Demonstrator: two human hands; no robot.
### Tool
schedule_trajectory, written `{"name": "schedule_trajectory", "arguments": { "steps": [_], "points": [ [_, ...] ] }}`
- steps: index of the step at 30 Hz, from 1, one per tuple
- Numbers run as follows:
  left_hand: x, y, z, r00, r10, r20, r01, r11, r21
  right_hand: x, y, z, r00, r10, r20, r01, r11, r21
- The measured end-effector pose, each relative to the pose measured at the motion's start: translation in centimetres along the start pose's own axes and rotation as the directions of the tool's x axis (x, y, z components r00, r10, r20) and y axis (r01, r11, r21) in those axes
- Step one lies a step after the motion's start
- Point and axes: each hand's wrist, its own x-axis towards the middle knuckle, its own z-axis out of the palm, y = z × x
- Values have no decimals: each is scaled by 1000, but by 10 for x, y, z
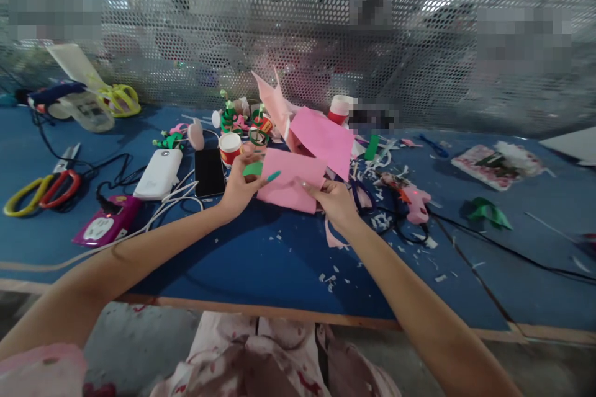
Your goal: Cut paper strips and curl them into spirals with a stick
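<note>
While the left hand (241, 181) pinched the pink sheet (295, 167) at its left edge, the right hand (336, 200) grasped its right side, neither being nearer.

Soft pink we saw on the near sheet (295, 180), brighter pink on the far sheet (326, 139)! Then green on the scrap (252, 169) just left, yellow and red on the left scissors (45, 185), blue across the tabletop (261, 260), red blotches over our pale clothing (261, 353).
</note>
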Motion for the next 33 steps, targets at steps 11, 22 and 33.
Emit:
{"name": "schedule_trajectory", "arguments": {
  "steps": [11, 22, 33],
  "points": [
    [-11, -6, 6, 898, -189, 398, 203, 979, 7, -1, 0, 0, 993, -105, -45, 107, 993, 44],
    [-8, -4, 2, 907, -147, 395, 182, 982, -51, 0, -7, -5, 993, -86, -81, 80, 994, -70],
    [-2, -5, 1, 983, -144, 117, 143, 990, 19, -3, -5, -4, 959, -64, 276, 126, 969, -211]
  ]
}}
